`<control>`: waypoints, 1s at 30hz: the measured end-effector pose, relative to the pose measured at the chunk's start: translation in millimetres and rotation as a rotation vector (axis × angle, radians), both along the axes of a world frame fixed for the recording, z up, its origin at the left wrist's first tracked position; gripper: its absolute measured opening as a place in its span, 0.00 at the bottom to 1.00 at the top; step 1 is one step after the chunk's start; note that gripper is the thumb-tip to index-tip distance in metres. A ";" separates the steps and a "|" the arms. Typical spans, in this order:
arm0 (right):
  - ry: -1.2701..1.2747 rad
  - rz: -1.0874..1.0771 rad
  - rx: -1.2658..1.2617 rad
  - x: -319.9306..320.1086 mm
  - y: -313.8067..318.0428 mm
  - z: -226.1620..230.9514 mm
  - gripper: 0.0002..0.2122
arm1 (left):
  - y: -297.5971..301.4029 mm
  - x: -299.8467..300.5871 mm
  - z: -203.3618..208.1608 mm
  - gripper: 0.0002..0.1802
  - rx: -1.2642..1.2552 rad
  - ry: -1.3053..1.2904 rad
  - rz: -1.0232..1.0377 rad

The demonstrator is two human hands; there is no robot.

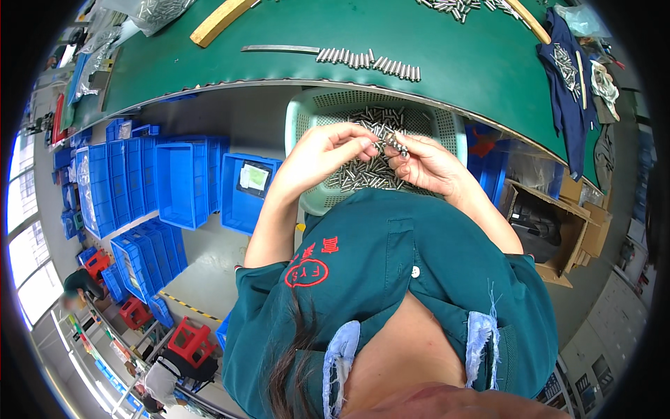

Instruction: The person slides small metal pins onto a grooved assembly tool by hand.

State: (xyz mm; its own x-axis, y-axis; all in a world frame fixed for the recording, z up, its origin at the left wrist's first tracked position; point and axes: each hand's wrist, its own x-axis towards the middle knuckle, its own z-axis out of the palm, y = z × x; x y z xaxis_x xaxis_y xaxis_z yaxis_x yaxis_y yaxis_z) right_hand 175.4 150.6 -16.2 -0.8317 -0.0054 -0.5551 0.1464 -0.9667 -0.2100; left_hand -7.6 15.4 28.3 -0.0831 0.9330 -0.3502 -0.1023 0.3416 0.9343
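Note:
My right hand is closed around several small shiny metal pins, which stick out between thumb and fingers. Close beside them is my left hand, its fingers curled and thumb and fingertips brought together; whatever they pinch is too small to make out. Both hands are above a pale green perforated plastic basket that holds a heap of similar loose metal pins. On the green table beyond, a row of pins lies side by side, starting at the end of a flat metal strip.
Wooden bars and more pin heaps are on the table's far side. A dark blue cloth with pins hangs over its right edge. Blue crates stand at left, an open cardboard box at right. Other people sit far behind, lower left.

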 end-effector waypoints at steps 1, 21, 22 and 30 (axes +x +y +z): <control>0.000 0.001 0.000 0.4 0.1 -1.1 0.08 | -0.4 -1.9 0.0 0.13 0.017 0.026 0.030; -0.078 0.002 2.013 -22.1 50.9 75.7 0.10 | 3.6 4.8 -3.3 0.13 0.054 0.122 0.067; -0.160 0.006 2.150 -28.0 55.1 76.5 0.11 | 4.4 6.6 -4.2 0.13 0.055 0.122 0.067; -0.291 0.093 2.495 -54.3 53.9 60.0 0.13 | 13.2 14.9 -17.0 0.14 0.052 0.085 0.037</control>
